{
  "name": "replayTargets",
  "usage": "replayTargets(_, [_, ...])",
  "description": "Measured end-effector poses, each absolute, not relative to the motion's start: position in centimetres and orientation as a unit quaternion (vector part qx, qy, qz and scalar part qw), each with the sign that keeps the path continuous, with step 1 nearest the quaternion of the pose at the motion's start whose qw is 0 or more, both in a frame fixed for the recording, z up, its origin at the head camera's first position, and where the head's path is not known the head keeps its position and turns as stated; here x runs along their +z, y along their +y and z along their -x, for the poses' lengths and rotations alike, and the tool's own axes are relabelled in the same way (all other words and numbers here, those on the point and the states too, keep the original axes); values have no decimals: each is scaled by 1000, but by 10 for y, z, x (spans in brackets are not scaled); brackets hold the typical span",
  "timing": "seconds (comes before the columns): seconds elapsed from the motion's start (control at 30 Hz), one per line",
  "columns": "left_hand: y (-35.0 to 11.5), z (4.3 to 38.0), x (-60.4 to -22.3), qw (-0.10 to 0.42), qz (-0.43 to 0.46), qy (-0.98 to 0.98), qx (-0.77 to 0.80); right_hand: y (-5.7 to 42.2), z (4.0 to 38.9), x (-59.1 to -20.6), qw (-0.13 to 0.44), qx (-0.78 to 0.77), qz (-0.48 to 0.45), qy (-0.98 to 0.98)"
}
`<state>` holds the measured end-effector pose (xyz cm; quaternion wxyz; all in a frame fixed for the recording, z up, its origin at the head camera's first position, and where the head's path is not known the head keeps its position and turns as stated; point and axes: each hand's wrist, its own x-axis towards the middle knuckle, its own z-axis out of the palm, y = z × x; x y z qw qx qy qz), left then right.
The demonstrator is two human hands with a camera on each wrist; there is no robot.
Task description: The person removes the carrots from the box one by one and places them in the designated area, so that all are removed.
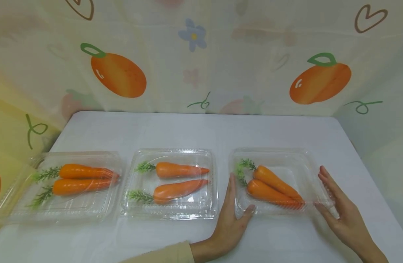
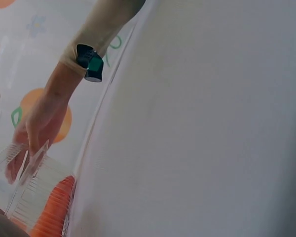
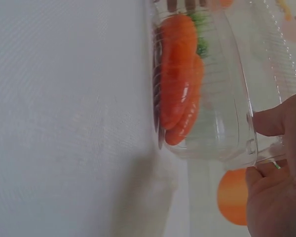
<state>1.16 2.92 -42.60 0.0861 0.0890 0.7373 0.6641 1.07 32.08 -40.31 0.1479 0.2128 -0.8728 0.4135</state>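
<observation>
A clear plastic clamshell box at the right of the table holds two orange carrots with green tops. My left hand touches its left side with straight fingers, the thumb at the front edge. At the opposite end, my right hand holds the box's rim. In the right wrist view the right thumb lies on the rim and the fingers are bent below it. The lid edge and base edge stand apart in the left wrist view.
Another clear box with two carrots sits in the middle of the white table. A third such box with two carrots is at the left. A fruit-printed curtain stands behind the table.
</observation>
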Motion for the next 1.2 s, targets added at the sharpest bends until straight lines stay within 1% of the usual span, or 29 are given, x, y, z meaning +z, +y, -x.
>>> replayTargets(0.2, [28, -11, -423, 84, -85, 747, 654, 323, -10, -402, 153, 405, -214, -875])
replayTargets(0.43, [29, -6, -425, 53, -102, 753, 647, 321, -9, -395, 159, 379, -182, -893])
replayTargets(0.5, [29, -5, -425, 50, -107, 756, 644, 321, -9, -394, 170, 366, -178, -897])
replayTargets(0.7, [30, -1, -423, 68, -104, 761, 637, 325, -5, -393, 214, 371, -204, -880])
replayTargets(0.8, [30, 0, -422, 71, -103, 767, 629, 326, -3, -390, 221, 364, -208, -881])
replayTargets(1.0, [26, 2, -422, 61, -99, 780, 614, 326, 1, -385, 229, 352, -224, -880])
replayTargets(1.2, [26, 2, -424, 75, -100, 770, 626, 326, 3, -381, 237, 333, -226, -884])
